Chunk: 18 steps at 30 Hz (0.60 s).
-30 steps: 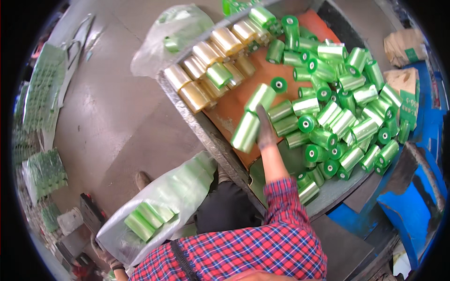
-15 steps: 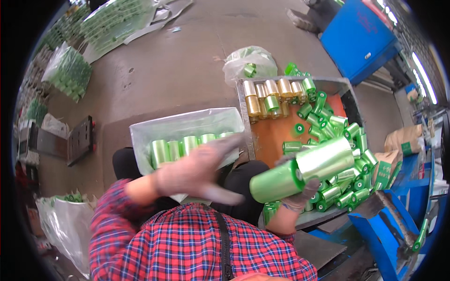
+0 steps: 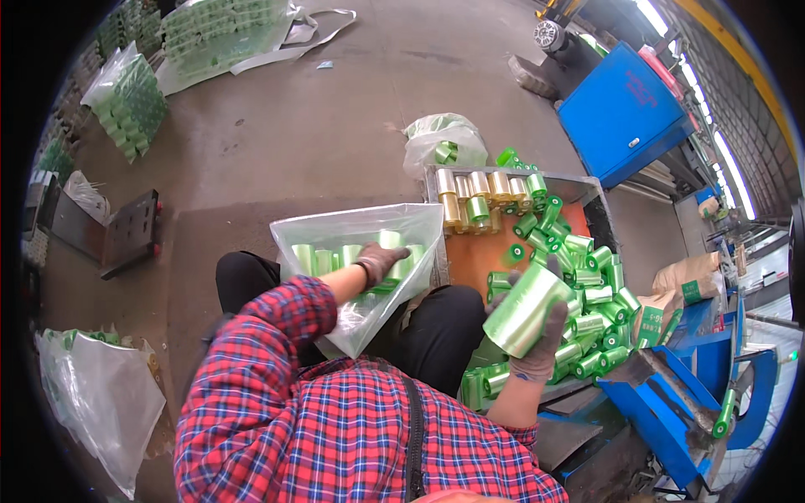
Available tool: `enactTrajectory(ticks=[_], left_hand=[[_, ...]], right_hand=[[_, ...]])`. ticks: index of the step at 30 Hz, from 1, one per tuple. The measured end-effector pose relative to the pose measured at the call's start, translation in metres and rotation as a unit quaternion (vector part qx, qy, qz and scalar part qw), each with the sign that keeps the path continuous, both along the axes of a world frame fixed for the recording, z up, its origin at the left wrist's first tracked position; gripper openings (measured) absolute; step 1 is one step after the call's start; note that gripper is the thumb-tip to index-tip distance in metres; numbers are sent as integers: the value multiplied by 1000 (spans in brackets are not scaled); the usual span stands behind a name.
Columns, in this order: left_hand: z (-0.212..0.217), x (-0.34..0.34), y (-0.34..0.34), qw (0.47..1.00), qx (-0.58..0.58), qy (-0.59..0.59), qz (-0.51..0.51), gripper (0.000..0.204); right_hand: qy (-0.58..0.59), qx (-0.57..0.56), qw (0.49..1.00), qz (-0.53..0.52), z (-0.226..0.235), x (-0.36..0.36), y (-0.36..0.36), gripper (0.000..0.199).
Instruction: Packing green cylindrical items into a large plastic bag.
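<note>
Well, your right hand (image 3: 541, 356) clasps a roll (image 3: 527, 310), likely firm but slippery; hold its sides. I can't tell your grip with the left hand (image 3: 380, 261).

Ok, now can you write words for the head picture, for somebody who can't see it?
A person's gloved right hand holds a shiny green roll while the gloved left hand reaches into a see-through plastic bag of similar rolls. To the right, a bin holds more green rolls and some gold ones.
</note>
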<state>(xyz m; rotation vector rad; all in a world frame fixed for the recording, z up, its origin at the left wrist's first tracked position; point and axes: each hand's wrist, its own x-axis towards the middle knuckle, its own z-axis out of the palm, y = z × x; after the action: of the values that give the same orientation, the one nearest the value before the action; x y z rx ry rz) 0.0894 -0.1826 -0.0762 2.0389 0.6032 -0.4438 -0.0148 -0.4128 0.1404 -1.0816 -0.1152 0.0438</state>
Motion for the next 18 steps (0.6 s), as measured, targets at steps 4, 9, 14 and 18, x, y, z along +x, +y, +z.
enactTrajectory(ticks=[4, 9, 14, 18], left_hand=[[20, -6, -38, 994, 110, -8, 21, 88], [20, -72, -16, 945, 113, -74, -299, 59], [86, -142, 10, 837, 211, -62, -501, 31], [101, -126, 70, 800, 340, -146, -472, 21]], right_hand=[[131, -3, 985, 109, -17, 17, 36, 66], [144, -314, 918, 194, -85, 69, 123, 76], [27, -725, 653, 215, -188, 78, 231, 92], [-27, -712, 618, 332, -156, 104, 208, 76]])
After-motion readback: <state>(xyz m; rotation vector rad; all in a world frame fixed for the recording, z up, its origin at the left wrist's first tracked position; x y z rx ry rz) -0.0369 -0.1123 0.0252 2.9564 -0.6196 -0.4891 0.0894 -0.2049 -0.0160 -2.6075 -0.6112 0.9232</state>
